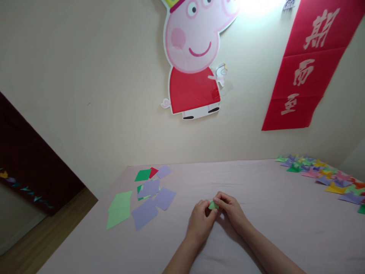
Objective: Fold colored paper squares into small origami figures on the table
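A small folded piece of light green paper (212,205) is pinched between both of my hands over the pink surface (256,190). My left hand (199,220) is closed on its left side, fingers curled. On its right side and top, my right hand (232,208) grips it with fingertips pressed together. Most of the paper is hidden by my fingers.
Loose flat paper sheets (148,198) in green, purple and red lie to the left. A cluster of several folded paper figures (325,173) sits at the far right edge. The wall behind carries a cartoon pig cutout (194,57) and a red banner (308,64). Wooden floor (42,236) is at left.
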### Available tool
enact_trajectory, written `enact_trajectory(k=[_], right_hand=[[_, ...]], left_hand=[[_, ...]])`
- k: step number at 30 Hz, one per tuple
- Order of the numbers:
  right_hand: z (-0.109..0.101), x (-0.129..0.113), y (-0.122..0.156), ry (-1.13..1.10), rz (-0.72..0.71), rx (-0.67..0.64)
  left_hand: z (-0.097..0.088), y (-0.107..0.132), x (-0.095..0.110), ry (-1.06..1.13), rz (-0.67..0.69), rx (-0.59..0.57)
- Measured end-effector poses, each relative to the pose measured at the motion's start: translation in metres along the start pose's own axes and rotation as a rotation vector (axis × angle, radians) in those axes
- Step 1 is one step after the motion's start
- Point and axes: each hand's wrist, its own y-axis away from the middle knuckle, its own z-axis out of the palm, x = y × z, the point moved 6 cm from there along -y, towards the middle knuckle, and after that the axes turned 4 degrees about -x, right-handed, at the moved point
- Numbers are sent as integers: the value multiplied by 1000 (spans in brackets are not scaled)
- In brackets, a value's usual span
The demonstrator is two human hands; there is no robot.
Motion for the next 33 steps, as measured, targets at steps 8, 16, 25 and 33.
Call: enact_trajectory(k=[8,16,25,33], right_hand=[[-4,0,-4,-19,-28,46],[-10,-4,-6,-1,-57,78],[-3,1,-6,20,-44,2],[9,-7,-3,-31,-36,-136]], left_hand=[[-2,-2,-3,67,-3,-10],[-4,-4,-15,158,-64,-15],[-4,-4,-13,196,-47,-37],[-7,-4,0,263,67,-114]])
